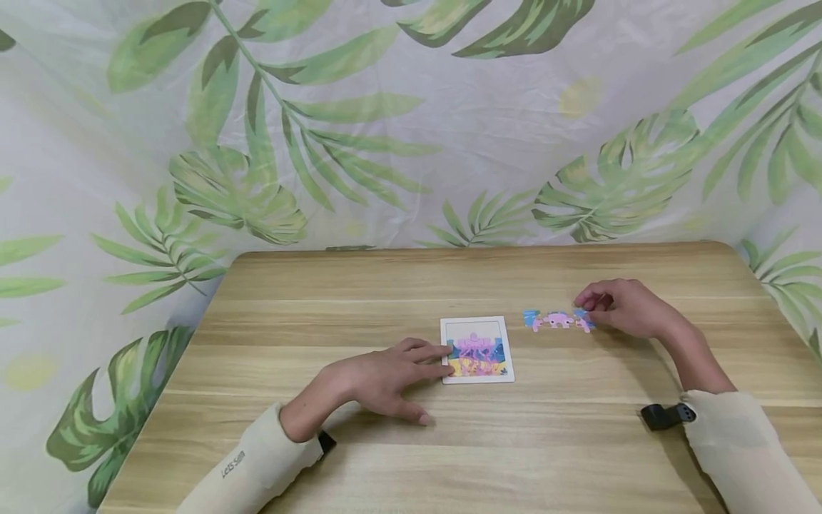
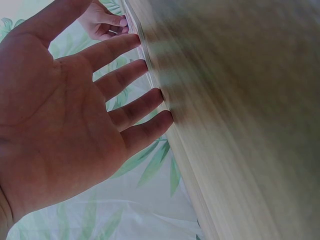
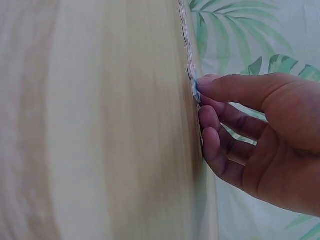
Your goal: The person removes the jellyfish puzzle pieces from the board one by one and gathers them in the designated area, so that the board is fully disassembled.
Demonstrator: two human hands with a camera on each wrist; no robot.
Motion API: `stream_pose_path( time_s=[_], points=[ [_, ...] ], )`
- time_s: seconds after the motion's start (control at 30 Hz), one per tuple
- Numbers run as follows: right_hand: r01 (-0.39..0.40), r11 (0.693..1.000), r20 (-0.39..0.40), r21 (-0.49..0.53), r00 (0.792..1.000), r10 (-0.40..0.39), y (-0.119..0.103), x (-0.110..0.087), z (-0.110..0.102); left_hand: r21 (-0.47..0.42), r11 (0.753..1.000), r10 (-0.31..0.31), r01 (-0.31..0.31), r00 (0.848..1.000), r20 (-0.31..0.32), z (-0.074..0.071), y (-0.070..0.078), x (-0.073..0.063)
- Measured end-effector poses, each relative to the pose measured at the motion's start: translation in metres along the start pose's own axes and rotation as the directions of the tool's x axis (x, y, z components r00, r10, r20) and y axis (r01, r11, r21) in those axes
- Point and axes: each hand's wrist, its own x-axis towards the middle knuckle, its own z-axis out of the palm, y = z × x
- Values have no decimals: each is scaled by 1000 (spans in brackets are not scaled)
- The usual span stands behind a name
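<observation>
A square picture card (image 1: 477, 350) with a white border lies flat mid-table, printed with a pink castle over blue and yellow. My left hand (image 1: 388, 375) reaches in from its left side. Two fingertips overlap the card's left edge, and the fingers are stretched and spread in the left wrist view. To the right of the card, a short row of joined jigsaw puzzle pieces (image 1: 557, 320) shows pink and blue print. At its right end my right hand (image 1: 626, 310) pinches a puzzle piece (image 3: 195, 90), thumb tip on it and the other fingers curled.
Everything rests on a wood-grain table (image 1: 546, 457) with rounded far corners. Behind it hangs a pale cloth (image 1: 385, 178) printed with green leaves. Black wrist straps (image 1: 668, 416) show at the cream sleeves (image 1: 738, 435).
</observation>
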Motion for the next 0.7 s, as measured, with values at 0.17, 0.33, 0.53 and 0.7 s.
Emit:
stream_pose_path(
  time_s=[0.17,0.33,0.53,0.7],
  points=[
    [-6,1000,8,1,1000,6,0,-1,-2,-5,1000,-13,13,1000,10,-1,0,1],
    [14,999,-14,-33,1000,-14,-8,-1,-4,17,1000,-14,14,1000,19,-2,0,1],
    [64,998,4,1,998,-64,-36,7,2,1,1000,-6,6,999,32,-5,2,-1],
    [97,995,38,38,994,-98,-60,22,14,5,1000,3,-3,999,38,-5,4,-4]
  ],
)
